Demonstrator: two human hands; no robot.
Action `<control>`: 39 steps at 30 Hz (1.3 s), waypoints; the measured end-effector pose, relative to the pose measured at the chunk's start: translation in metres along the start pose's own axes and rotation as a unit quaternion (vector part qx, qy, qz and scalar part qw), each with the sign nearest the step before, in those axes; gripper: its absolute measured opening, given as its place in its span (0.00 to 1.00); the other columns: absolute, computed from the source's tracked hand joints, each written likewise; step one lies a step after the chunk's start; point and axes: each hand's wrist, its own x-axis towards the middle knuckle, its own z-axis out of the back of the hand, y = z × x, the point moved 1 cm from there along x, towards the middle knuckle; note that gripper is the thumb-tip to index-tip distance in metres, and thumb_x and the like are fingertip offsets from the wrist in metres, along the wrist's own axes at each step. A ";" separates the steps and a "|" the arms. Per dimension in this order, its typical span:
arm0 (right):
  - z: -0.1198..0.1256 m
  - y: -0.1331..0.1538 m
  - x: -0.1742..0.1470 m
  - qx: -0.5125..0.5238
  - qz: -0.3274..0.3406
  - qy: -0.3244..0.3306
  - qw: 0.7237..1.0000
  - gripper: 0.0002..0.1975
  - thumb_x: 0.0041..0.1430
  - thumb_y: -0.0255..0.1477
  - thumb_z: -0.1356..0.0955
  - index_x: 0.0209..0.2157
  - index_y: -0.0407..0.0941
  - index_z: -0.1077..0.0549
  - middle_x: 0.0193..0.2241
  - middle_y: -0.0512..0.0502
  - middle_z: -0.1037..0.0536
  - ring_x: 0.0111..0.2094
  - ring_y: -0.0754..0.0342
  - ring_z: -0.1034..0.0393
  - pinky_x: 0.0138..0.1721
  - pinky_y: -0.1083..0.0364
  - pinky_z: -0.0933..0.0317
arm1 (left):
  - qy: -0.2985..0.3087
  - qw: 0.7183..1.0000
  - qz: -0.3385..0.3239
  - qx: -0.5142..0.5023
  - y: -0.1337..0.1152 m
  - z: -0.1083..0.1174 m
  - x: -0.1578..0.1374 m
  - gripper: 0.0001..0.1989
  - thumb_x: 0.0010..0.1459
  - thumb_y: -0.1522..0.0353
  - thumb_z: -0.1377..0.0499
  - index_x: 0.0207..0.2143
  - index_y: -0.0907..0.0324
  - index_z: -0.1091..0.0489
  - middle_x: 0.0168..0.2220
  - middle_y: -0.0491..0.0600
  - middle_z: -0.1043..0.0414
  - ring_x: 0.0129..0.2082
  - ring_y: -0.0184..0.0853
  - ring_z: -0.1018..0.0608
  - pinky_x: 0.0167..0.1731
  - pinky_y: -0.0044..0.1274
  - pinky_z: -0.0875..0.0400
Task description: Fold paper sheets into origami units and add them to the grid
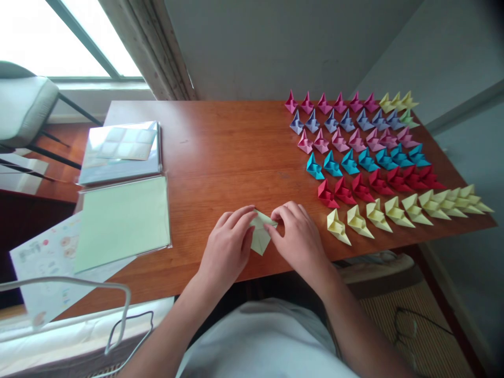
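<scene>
Between my hands, near the table's front edge, is a small pale yellow-green piece of folded paper (261, 237) with a point toward me and crease lines on it. My left hand (231, 236) grips its left side, the thumb and fingers closed on the edge. On the other side, my right hand (296, 231) pinches the upper right corner between thumb and forefinger. Part of the paper is hidden under the fingers. Just right of my right hand begins a row of pale yellow folded paper boats (336, 227).
Rows of folded paper boats in red (326, 194), blue (314, 167), pink, purple and magenta fill the table's right side. At left lie a pack of light green paper (124, 220), a clear-wrapped pack (118, 168) and a printed sheet (47, 262). A white cable (126, 304) hangs at front left.
</scene>
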 end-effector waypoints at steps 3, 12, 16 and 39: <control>0.000 -0.001 0.000 0.026 0.004 -0.006 1.000 0.05 0.61 0.26 0.29 0.33 0.46 0.31 0.35 0.45 0.26 0.41 0.46 0.31 0.44 0.50 0.38 | 0.010 1.000 -0.004 0.012 0.002 0.000 0.004 0.16 0.66 0.74 0.46 0.54 0.58 0.30 0.56 0.51 0.27 0.52 0.39 0.27 0.54 0.31 0.29; 0.009 -0.003 -0.001 0.205 0.032 -0.011 0.978 0.06 0.62 0.21 0.32 0.34 0.46 0.30 0.33 0.49 0.23 0.37 0.51 0.29 0.40 0.53 0.35 | 0.027 0.999 -0.019 0.013 0.004 0.006 0.009 0.17 0.65 0.68 0.42 0.56 0.58 0.31 0.50 0.54 0.27 0.49 0.41 0.27 0.50 0.33 0.28; 0.020 0.003 -0.001 0.253 0.073 -0.033 0.964 0.06 0.63 0.21 0.32 0.40 0.46 0.28 0.35 0.50 0.22 0.36 0.55 0.27 0.40 0.56 0.34 | 0.006 1.000 -0.025 0.010 -0.002 0.016 0.012 0.12 0.62 0.67 0.39 0.48 0.57 0.26 0.49 0.53 0.28 0.48 0.42 0.28 0.49 0.32 0.29; 0.013 0.002 0.005 0.290 0.167 -0.082 0.939 0.06 0.65 0.22 0.33 0.37 0.46 0.24 0.33 0.48 0.22 0.36 0.55 0.28 0.40 0.55 0.33 | -0.042 0.904 0.145 -0.400 0.002 0.029 0.007 0.02 0.59 0.70 0.36 0.36 0.58 0.26 0.37 0.47 0.21 0.39 0.34 0.20 0.42 0.25 0.26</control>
